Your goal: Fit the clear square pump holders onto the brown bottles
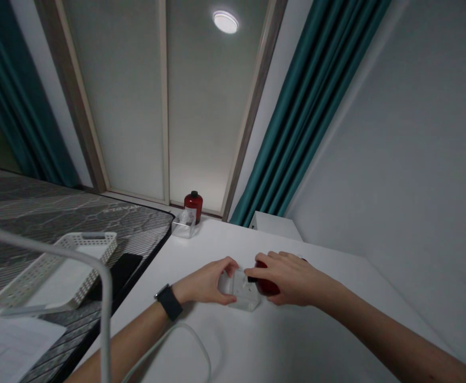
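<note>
My right hand (286, 277) is wrapped round a dark red bottle (267, 288). The bottle lies on its side in the grip, its black cap end pointing left over a small clear plastic box (246, 291). With thumb and fingers curved in a C, my left hand (209, 282) grips the left side of this box, which rests on the white table (297, 340). Small specks show in the box, too small to name. Most of the bottle's body is hidden behind my right fingers.
Toward the far edge stand another red bottle (193, 203) with a black cap and a clear box (183, 226) holding something clear. On the left are a white basket (73, 274), a black flat object (117, 274), papers (15, 346) and a white cable (106, 319).
</note>
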`<state>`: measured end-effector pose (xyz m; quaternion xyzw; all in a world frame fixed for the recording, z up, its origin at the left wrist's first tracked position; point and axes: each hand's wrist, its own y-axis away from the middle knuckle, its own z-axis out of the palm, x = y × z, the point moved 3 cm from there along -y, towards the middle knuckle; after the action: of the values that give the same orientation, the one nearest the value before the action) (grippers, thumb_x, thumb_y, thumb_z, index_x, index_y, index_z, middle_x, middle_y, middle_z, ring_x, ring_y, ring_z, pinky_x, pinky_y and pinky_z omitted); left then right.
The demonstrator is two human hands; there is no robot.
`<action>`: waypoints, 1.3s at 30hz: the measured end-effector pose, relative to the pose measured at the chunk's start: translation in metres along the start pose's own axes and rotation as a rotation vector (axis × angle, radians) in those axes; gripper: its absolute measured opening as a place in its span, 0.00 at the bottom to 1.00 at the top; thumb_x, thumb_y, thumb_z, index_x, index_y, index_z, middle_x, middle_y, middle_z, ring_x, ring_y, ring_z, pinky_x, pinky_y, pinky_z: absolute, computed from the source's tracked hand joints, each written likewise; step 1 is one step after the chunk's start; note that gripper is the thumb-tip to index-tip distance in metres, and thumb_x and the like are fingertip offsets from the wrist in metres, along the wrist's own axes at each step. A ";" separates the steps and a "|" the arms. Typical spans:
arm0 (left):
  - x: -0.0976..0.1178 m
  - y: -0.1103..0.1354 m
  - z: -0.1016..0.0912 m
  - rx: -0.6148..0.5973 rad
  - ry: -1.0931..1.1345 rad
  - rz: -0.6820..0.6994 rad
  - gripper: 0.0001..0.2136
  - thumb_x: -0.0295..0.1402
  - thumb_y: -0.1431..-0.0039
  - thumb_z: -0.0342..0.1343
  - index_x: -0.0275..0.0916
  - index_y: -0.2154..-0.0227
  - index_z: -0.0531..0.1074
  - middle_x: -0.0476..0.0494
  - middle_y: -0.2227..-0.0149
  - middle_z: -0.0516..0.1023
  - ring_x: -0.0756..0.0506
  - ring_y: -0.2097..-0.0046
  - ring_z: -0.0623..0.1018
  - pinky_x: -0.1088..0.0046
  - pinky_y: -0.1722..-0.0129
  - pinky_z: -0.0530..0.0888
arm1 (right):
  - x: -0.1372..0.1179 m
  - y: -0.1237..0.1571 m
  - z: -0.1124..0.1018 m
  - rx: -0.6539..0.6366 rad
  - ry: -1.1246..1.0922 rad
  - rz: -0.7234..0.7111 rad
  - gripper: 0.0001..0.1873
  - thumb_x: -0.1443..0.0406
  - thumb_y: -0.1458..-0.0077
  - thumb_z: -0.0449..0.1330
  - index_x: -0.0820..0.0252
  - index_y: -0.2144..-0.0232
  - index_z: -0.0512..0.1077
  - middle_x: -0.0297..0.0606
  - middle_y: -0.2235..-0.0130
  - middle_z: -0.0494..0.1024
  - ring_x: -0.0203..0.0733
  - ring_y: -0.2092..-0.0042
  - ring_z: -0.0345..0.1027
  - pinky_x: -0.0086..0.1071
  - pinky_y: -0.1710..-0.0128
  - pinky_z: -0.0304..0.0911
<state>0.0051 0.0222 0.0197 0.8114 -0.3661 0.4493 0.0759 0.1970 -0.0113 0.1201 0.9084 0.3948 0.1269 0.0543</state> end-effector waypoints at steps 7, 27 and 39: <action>0.001 0.000 -0.001 -0.008 -0.008 -0.007 0.26 0.31 0.57 0.70 0.40 0.54 0.67 0.45 0.56 0.75 0.41 0.56 0.76 0.64 0.52 0.72 | 0.000 0.001 0.000 -0.007 -0.005 0.001 0.25 0.61 0.46 0.63 0.43 0.45 0.67 0.41 0.54 0.72 0.48 0.59 0.70 0.36 0.65 0.59; 0.002 0.001 -0.001 -0.007 -0.018 -0.021 0.26 0.30 0.57 0.69 0.40 0.54 0.67 0.45 0.56 0.75 0.41 0.56 0.76 0.65 0.53 0.72 | 0.000 0.001 -0.004 -0.030 -0.005 0.004 0.25 0.62 0.47 0.63 0.46 0.46 0.68 0.42 0.54 0.72 0.50 0.58 0.70 0.38 0.63 0.61; 0.002 0.001 -0.001 -0.016 -0.009 -0.014 0.26 0.30 0.56 0.69 0.40 0.54 0.67 0.44 0.56 0.75 0.41 0.55 0.75 0.63 0.52 0.72 | 0.000 0.003 -0.005 -0.023 0.003 -0.003 0.25 0.62 0.47 0.63 0.45 0.45 0.68 0.41 0.55 0.72 0.50 0.59 0.70 0.38 0.65 0.60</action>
<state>0.0041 0.0211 0.0219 0.8153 -0.3641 0.4424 0.0839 0.1980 -0.0132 0.1259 0.9068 0.3948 0.1326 0.0646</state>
